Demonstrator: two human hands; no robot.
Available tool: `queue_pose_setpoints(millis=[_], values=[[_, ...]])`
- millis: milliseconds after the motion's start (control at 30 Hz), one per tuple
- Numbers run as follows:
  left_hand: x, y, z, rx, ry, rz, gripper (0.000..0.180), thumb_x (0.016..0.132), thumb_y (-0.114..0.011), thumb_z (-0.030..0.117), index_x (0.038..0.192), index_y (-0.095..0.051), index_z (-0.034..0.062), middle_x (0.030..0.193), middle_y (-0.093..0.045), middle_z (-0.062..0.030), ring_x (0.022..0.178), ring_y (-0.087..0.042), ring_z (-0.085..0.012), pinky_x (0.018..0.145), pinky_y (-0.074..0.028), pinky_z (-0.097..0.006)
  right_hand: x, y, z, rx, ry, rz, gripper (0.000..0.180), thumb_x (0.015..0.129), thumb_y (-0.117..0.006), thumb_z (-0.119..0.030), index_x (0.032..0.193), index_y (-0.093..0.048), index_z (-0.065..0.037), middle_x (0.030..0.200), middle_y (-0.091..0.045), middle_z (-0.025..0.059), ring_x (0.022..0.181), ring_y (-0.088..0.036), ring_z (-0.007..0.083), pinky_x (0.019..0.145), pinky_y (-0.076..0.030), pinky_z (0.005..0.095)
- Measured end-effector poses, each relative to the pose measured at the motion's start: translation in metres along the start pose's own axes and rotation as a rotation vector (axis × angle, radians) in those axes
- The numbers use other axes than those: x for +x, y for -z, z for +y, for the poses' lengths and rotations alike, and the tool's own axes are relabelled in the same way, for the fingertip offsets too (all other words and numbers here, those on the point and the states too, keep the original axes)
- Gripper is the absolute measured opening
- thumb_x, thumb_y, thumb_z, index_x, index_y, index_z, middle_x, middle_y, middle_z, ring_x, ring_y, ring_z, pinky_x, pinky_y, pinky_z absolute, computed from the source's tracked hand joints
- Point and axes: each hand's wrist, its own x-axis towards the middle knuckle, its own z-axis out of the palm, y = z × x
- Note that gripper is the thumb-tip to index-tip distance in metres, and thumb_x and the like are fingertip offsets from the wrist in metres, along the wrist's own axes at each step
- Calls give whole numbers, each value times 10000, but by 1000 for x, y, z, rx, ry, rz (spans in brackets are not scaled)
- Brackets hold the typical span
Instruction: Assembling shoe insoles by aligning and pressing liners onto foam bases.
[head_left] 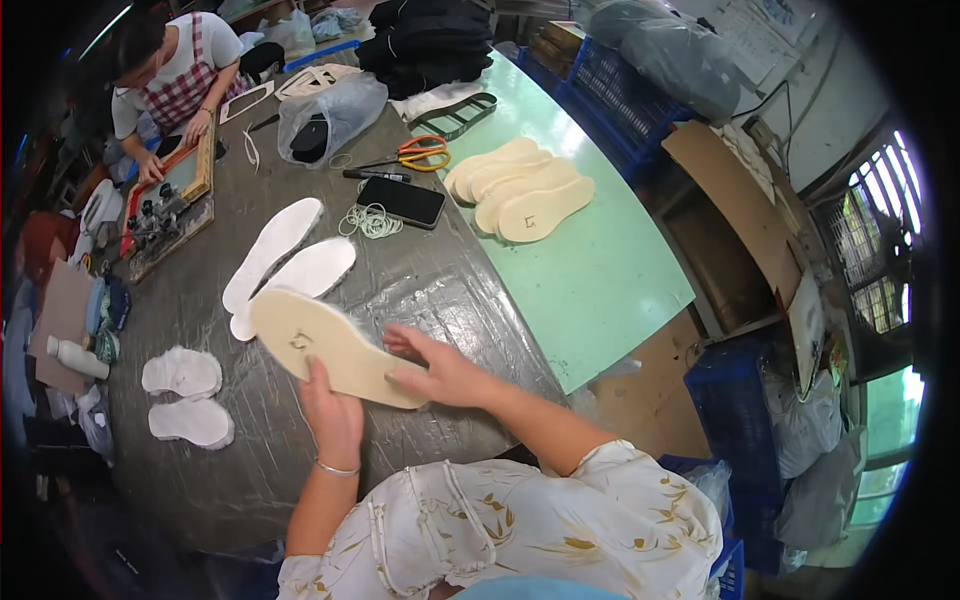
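A large beige insole (345, 362) with a dark mark is tilted over the table. My left hand (333, 410) grips its near edge, thumb on the upper face; the fingers beneath are hidden. At its narrower end is my right hand (435, 368), thumb against the insole and fingers spread apart beyond its far edge. Partly under the insole lie two white fluffy insoles, a long one (272, 250) and another (315, 268) beside it. Two small white fluffy insoles (190, 422) rest farther left.
Several beige insoles (545, 212) overlap on the green tabletop (590, 310). Orange-handled scissors (424, 153), a phone (402, 202), pale elastic bands (370, 222) and a plastic bag (345, 115) lie near the table's far side. A co-worker (180, 80) handles a wooden frame (200, 170). Blue crates (735, 420) stand right.
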Motion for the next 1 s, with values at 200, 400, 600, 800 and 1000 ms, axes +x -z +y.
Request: queue_pose_setpoints(millis=[200,400,600,800,1000], values=[[-19,-21,-23,370,51,-349,489,1051,-452,177,1487,-296,19,1444,-432,-124,1325,-432,-224,1106,-356,-372,17,46,-4,134,-11,74,248,924,-612,-120,1138,-607,5,952,-664,110,887,-611,154,790,-506,322],[-21,30,-33,747,-22,-304,526,891,-633,15,1387,-461,41,1383,-516,-120,1235,-533,-233,951,-465,-321,-15,198,-41,-567,-89,219,309,870,-531,-64,1160,-609,4,947,-685,179,861,-663,233,787,-513,338],[-36,65,-31,844,-88,-183,426,901,-586,-34,1319,-512,3,1307,-560,-109,1157,-567,-192,937,-472,-294,9,303,47,-1136,-144,275,230,798,-486,-98,940,-630,11,887,-628,275,875,-599,462,742,-488,474],[-46,74,-19,920,-179,-132,422,867,-612,-38,1282,-554,9,1253,-569,-124,1114,-597,-204,880,-506,-289,56,321,97,-1348,-330,317,340,834,-591,-98,1172,-625,-87,1228,-617,153,1142,-573,380,993,-411,521],[-27,100,13,954,-265,26,393,891,-572,-65,1279,-554,-3,1226,-557,-97,1069,-593,-165,862,-487,-251,63,314,124,-1235,-104,495,431,851,-588,5,1279,-554,-30,1321,-530,207,1209,-530,392,1004,-452,452]])
